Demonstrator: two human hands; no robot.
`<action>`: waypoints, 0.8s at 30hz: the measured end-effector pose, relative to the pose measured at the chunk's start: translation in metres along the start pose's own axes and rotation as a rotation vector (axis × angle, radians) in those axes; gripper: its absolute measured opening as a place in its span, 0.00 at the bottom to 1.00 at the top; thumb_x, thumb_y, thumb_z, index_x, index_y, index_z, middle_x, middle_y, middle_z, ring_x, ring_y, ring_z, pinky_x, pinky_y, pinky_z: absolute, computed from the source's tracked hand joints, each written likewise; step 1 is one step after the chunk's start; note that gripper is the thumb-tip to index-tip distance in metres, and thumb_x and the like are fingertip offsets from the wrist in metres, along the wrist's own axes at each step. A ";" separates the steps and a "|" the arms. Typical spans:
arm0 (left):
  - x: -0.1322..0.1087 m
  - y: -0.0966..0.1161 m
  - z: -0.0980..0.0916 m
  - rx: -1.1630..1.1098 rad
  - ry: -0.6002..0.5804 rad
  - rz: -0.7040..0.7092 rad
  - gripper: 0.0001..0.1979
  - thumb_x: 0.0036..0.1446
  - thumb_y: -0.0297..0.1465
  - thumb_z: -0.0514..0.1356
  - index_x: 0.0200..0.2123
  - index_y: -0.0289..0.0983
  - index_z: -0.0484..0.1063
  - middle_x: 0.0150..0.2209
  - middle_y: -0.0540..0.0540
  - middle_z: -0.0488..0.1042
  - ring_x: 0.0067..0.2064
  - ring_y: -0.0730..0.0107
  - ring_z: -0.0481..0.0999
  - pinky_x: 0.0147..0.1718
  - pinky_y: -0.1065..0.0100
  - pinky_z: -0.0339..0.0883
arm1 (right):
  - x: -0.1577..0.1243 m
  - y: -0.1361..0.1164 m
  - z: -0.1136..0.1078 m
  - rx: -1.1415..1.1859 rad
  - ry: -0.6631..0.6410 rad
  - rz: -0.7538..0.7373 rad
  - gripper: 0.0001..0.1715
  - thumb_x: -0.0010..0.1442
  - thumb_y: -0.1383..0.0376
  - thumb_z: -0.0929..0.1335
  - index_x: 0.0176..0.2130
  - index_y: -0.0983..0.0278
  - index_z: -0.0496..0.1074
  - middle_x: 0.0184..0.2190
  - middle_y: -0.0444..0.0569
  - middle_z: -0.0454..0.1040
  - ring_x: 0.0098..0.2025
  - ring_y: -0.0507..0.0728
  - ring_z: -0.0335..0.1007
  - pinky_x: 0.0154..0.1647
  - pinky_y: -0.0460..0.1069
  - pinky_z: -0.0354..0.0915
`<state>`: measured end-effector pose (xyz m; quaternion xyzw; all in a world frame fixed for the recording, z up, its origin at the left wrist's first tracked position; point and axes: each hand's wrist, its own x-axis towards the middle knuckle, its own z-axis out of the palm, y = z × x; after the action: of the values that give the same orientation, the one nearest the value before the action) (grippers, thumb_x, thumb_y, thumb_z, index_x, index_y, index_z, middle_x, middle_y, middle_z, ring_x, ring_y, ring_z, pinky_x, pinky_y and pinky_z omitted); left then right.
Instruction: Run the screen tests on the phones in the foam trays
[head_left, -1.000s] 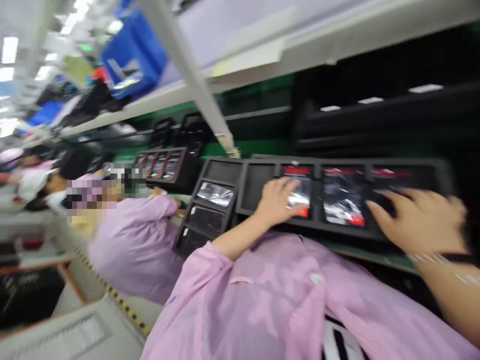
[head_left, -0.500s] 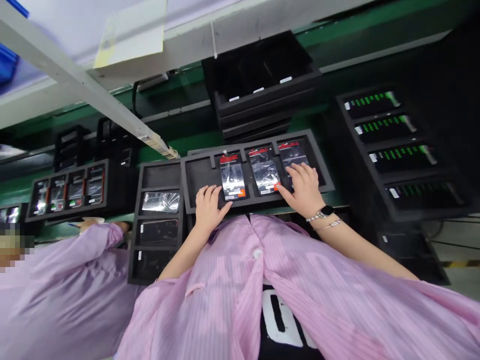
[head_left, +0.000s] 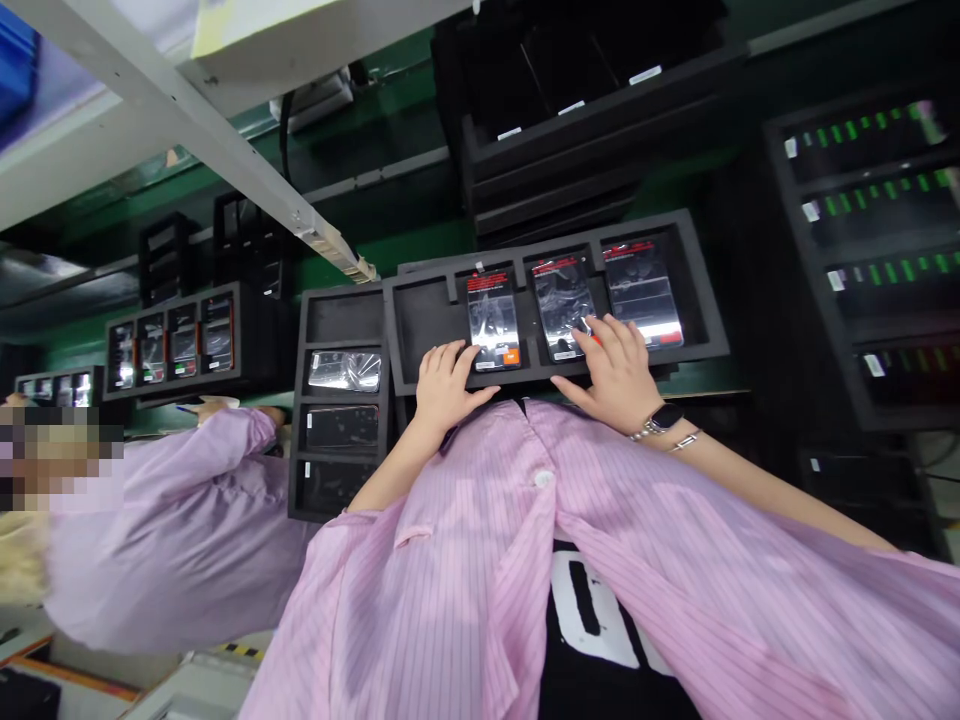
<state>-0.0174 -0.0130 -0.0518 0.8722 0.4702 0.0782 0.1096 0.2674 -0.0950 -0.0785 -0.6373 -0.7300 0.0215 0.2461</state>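
Because each recess of the black foam tray (head_left: 424, 325) seems cut for one item, three clear packets with red headers sit apart in a row at 12 o'clock from the hands, likely kept from rubbing together. The left hand (head_left: 450, 385) lies open, its fingertips on the lower edge of the first packet (head_left: 493, 320). The right hand (head_left: 611, 375), with a watch and bracelet at its wrist, spreads open across the middle packet (head_left: 562, 305), close to the outer packet (head_left: 643, 295). Neither appears to grip anything; they look placed to steady the row. At 9 o'clock, a second foam tray (head_left: 341, 400) holds a shiny packet (head_left: 343, 370) in its top slot. Stacked black trays (head_left: 592, 110) rise at 12 o'clock, and a co-worker's pink sleeve (head_left: 195, 470) reaches in further along.
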 end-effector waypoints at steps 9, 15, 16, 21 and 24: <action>0.000 0.001 0.005 -0.004 0.020 -0.015 0.39 0.58 0.60 0.60 0.62 0.39 0.70 0.65 0.37 0.70 0.64 0.49 0.69 0.65 0.51 0.59 | -0.002 0.000 0.002 0.012 -0.001 0.002 0.47 0.68 0.43 0.63 0.72 0.69 0.52 0.65 0.64 0.66 0.71 0.71 0.53 0.72 0.71 0.46; -0.001 0.000 0.004 0.020 0.002 0.011 0.33 0.61 0.58 0.58 0.58 0.42 0.75 0.66 0.37 0.68 0.63 0.47 0.70 0.63 0.51 0.60 | -0.001 -0.006 -0.002 -0.060 -0.142 0.014 0.34 0.68 0.45 0.63 0.62 0.63 0.69 0.70 0.61 0.60 0.73 0.73 0.48 0.72 0.74 0.40; -0.001 -0.001 0.004 0.020 0.011 0.014 0.33 0.61 0.58 0.58 0.58 0.41 0.75 0.66 0.37 0.68 0.63 0.47 0.70 0.62 0.51 0.61 | -0.001 -0.005 -0.004 -0.062 -0.160 0.016 0.33 0.69 0.45 0.62 0.62 0.63 0.69 0.70 0.61 0.59 0.73 0.73 0.47 0.72 0.75 0.39; 0.002 -0.004 0.008 0.002 0.063 0.016 0.38 0.59 0.59 0.60 0.62 0.38 0.70 0.65 0.35 0.70 0.61 0.46 0.71 0.61 0.52 0.61 | -0.022 0.017 -0.018 -0.060 -0.081 0.077 0.43 0.69 0.44 0.63 0.70 0.68 0.57 0.69 0.66 0.58 0.73 0.74 0.47 0.71 0.76 0.43; 0.003 -0.002 0.009 -0.004 0.068 0.015 0.40 0.58 0.59 0.60 0.63 0.36 0.69 0.64 0.34 0.70 0.61 0.45 0.71 0.62 0.52 0.60 | -0.037 0.030 -0.025 -0.078 -0.078 0.112 0.44 0.70 0.46 0.63 0.71 0.71 0.53 0.66 0.68 0.64 0.71 0.75 0.52 0.71 0.77 0.42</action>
<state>-0.0159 -0.0106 -0.0607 0.8724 0.4669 0.1095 0.0948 0.3071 -0.1311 -0.0796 -0.6849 -0.7026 0.0314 0.1907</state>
